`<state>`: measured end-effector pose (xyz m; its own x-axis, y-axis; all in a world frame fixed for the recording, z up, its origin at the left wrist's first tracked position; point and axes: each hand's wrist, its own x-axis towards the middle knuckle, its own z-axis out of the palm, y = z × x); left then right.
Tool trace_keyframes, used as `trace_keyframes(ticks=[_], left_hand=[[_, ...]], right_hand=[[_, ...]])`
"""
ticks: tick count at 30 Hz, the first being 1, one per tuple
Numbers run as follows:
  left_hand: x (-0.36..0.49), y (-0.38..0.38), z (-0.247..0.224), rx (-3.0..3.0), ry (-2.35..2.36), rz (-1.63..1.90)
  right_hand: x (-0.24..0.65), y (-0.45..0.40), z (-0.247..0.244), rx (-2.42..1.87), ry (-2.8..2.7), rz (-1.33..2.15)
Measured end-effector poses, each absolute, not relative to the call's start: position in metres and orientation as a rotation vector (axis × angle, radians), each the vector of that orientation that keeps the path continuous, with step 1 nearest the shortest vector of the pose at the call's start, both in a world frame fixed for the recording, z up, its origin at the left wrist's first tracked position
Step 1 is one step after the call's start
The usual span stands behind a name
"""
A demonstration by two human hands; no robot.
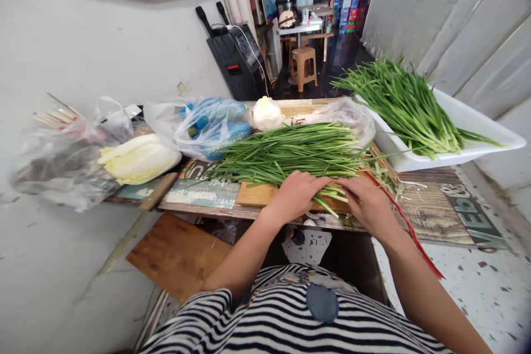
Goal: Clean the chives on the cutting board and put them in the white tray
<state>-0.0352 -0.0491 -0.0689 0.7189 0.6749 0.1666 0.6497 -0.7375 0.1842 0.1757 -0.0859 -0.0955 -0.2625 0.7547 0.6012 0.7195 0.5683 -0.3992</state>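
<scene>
A long pile of garlic chives [286,149] lies across a wooden board [253,194] on the narrow table. My left hand [299,191] is closed over a small bunch at the near edge of the pile, and pale stem ends stick out past its thumb. To the right, my right hand [369,203] has its fingers curled together at the tips of those stems. The undersides of both hands are hidden. A red ribbon [409,227] runs beside my right hand and hangs over the table's front edge.
A white tub [481,121] at the right holds more chives. Leftward are a napa cabbage [143,159], a plastic bag with blue contents [215,127] and a grey-looking bag [62,160]. Behind the pile sits a round white vegetable [267,114]. A black speaker [240,61] leans by the wall.
</scene>
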Motion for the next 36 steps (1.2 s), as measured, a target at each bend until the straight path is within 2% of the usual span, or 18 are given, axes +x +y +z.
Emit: trace_keyframes(ticks=[3,6,9,13,16,18,23,26,30,36], left_hand=[[-0.037,-0.049,-0.072,2.878,1.094,0.332],[-0.039,-0.049,-0.077,2.935,1.078,0.567],[-0.039,-0.049,-0.084,2.997,1.027,0.808],[-0.036,-0.048,-0.093,3.090,0.996,0.946],[-0.035,-0.047,-0.099,3.074,1.015,1.120],[-0.036,-0.047,-0.101,3.060,1.027,1.151],[-0.036,-0.047,-0.101,3.054,1.077,1.002],[-0.036,-0.047,-0.101,3.042,1.089,0.957],[-0.037,-0.048,-0.102,3.029,1.058,0.993],[-0.037,-0.048,-0.102,3.048,1.022,1.110]], right_hand=[[0.175,-0.087,-0.094,-1.206,-2.046,0.136],[0.178,-0.090,-0.089,-1.239,-1.967,0.383],[0.173,-0.089,-0.088,-1.313,-1.651,0.635],[0.161,-0.084,-0.091,-1.332,-1.162,0.839],[0.164,-0.083,-0.089,-1.377,-1.056,0.675],[0.172,-0.086,-0.084,-1.422,-1.201,0.478],[0.183,-0.092,-0.073,-1.240,-1.777,0.099],[0.179,-0.092,-0.073,-1.186,-1.847,0.109],[0.167,-0.091,-0.081,-1.179,-1.620,0.440],[0.148,-0.087,-0.097,-1.080,-0.869,1.050]])
